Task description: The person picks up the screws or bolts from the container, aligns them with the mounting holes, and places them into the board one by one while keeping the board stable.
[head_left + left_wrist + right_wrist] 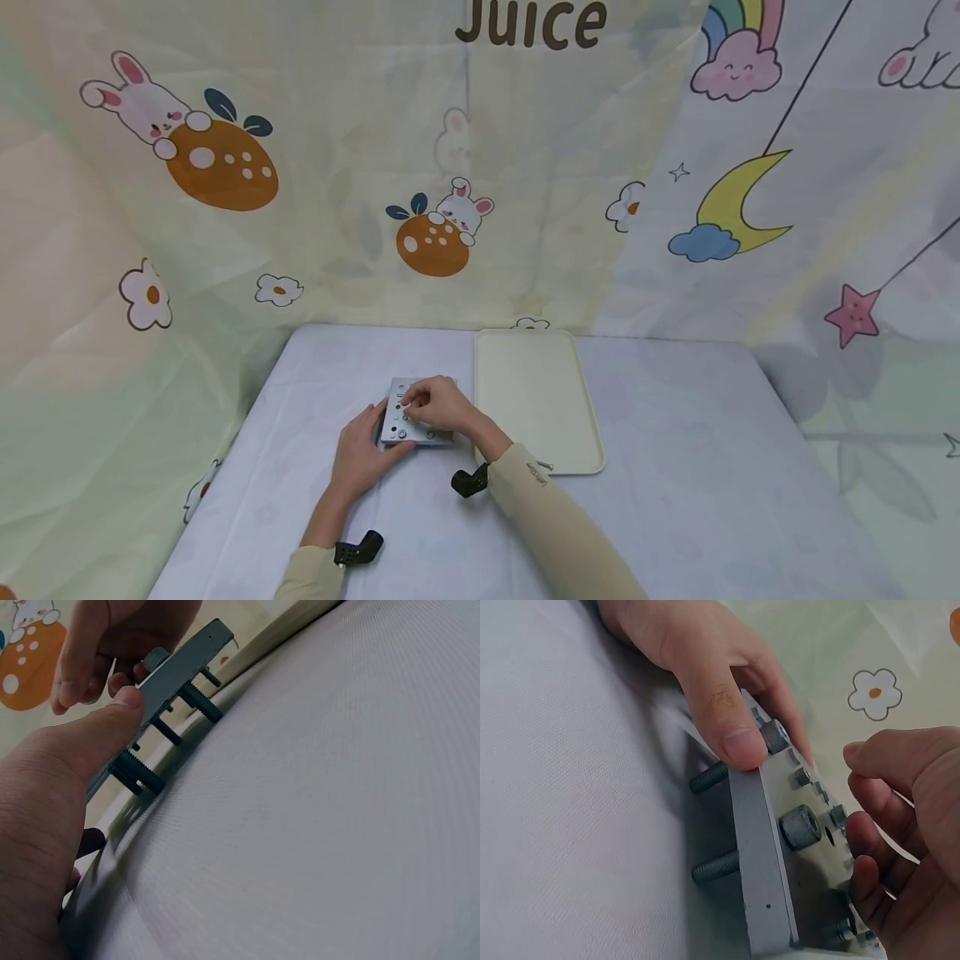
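Note:
A grey metal plate (399, 435) sits on the white-covered table, raised at its near side in the wrist views. Socket-head bolts (800, 827) of different sizes stand in it, their threaded shanks (199, 701) poking out underneath. My left hand (360, 457) grips the plate at its left near corner, the thumb (739, 742) on the near edge beside a large bolt head. Over the plate hovers my right hand (441, 406), fingers bent with the tips close together above the holes. Whether something small is between those fingertips is hidden.
A cream tray (536, 375) lies right of the plate, partly behind the right forearm. A loose screw (545, 465) is at its near edge by the sleeve. A printed cloth (337, 167) hangs behind the table. Each wrist wears a black camera (360, 548).

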Action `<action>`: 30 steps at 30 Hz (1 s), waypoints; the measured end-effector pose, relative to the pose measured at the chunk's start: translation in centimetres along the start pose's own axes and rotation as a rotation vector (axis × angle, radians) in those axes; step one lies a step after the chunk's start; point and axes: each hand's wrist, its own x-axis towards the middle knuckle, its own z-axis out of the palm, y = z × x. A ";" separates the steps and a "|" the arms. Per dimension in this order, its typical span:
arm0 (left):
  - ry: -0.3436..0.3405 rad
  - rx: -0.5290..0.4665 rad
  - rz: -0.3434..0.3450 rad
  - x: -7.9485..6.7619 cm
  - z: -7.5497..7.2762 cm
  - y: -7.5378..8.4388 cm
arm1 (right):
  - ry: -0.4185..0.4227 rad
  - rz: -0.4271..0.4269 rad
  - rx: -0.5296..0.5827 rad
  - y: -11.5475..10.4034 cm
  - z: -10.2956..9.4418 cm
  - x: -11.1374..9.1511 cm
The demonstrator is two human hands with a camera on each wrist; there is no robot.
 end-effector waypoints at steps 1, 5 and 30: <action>0.003 0.002 0.003 0.0 0.0 0.0 | 0.008 -0.004 -0.001 0.0 -0.2 -0.2; 0.001 0.004 0.008 0.1 0.1 0.1 | 0.013 -0.014 -0.013 0.1 -1.1 -1.0; -0.004 0.001 0.007 0.1 0.0 0.3 | 0.120 0.046 -0.108 4.8 -8.3 -11.9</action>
